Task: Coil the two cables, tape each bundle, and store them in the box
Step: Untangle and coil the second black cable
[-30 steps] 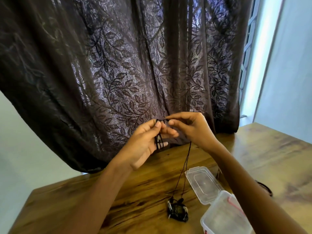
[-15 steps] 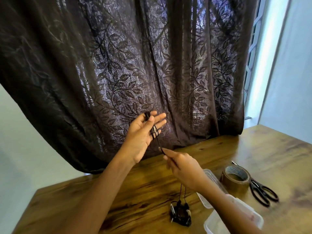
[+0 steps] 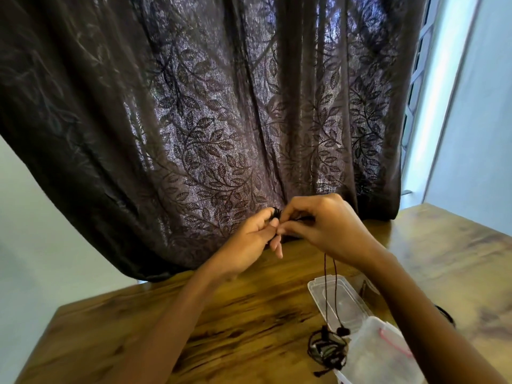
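Cable (image 3: 330,289), thin, limp and light, hangs below the right hand (image 3: 327,228), which pinches it against loops grasped in the left hand (image 3: 253,239), so it seems best held at the coil.

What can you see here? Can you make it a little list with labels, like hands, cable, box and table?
left hand: raised above the table, holding a small black coil of cable
right hand: pinching the same cable beside the left hand
loose cable end: two thin strands hang down to a tangled pile on the table
box: clear plastic, near edge, open
lid: clear, lying flat beside the box
table: brown wood
behind: dark leaf-pattern curtain
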Action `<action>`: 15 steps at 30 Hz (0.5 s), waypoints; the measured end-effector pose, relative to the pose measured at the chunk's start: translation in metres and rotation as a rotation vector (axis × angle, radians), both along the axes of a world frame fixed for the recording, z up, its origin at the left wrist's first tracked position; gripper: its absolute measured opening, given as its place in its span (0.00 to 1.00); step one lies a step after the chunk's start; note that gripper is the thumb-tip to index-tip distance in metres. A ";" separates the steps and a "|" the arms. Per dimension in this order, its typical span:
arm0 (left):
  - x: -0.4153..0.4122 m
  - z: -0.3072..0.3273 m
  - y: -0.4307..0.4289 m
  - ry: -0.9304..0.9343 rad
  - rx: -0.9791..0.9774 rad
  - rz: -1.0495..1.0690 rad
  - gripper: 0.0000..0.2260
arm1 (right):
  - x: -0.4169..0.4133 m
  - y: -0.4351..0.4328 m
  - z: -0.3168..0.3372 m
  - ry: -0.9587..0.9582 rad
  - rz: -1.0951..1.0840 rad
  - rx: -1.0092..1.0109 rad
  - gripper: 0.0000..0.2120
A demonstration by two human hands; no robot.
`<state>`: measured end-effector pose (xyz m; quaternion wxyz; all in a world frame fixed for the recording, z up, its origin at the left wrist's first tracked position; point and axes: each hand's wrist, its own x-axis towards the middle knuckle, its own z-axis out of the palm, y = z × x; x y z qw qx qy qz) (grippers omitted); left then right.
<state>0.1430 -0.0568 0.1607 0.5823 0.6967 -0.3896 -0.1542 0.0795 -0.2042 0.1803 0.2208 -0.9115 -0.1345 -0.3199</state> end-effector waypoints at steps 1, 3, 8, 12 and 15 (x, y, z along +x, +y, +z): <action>-0.001 0.003 0.001 -0.004 0.005 0.000 0.11 | 0.001 -0.002 0.001 -0.001 0.019 0.039 0.04; -0.003 0.006 0.002 -0.046 0.045 -0.001 0.12 | 0.003 -0.004 0.001 -0.022 0.039 0.088 0.05; -0.007 0.014 0.004 -0.070 0.106 -0.004 0.11 | 0.006 -0.006 0.003 -0.026 0.081 0.165 0.04; -0.007 0.019 0.007 0.048 0.089 -0.048 0.11 | 0.007 -0.005 0.005 -0.052 0.134 0.205 0.03; -0.007 0.022 0.010 0.226 0.033 -0.131 0.12 | 0.010 -0.007 0.006 -0.061 0.197 0.354 0.06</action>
